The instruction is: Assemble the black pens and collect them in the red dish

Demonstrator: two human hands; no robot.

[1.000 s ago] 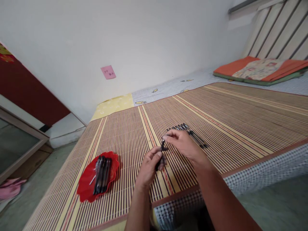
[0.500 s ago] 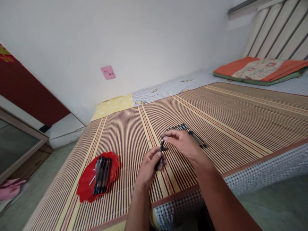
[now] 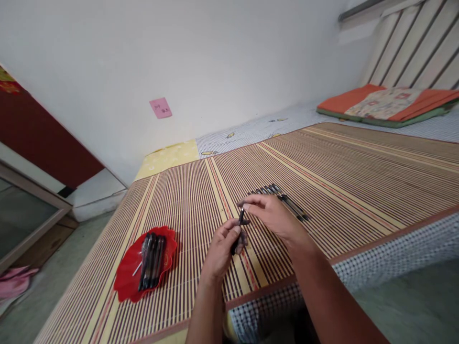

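Over the striped mat [image 3: 186, 200], 1 black pen [image 3: 241, 216] is held up

Near the middle of the mat, the left hand [image 3: 225, 241] holds the low part of the pen. Its thumb and fingers are closed around it. The right hand [image 3: 276, 215] is just above and to the right. Its thumb and 1 finger are pinched together at the top end of the pen, where it shines a little. The pen stands at a slant between the 2 hands. The fingers of the left hand look dark and smudged.

On the mat past the right hand, more black pens [image 3: 275, 188] lie side by side in a row. To the left, a red dish [image 3: 124, 274] with a wavy rim sits on the mat. A bunch of dark pens [image 3: 152, 263] lies in it, next to a thin white stick [image 3: 136, 269]. Past the far right part of the mat is a folded orange and green cloth [image 3: 383, 102]. A pink paper [image 3: 161, 108] with dark writing is on the wall [image 3: 229, 57].
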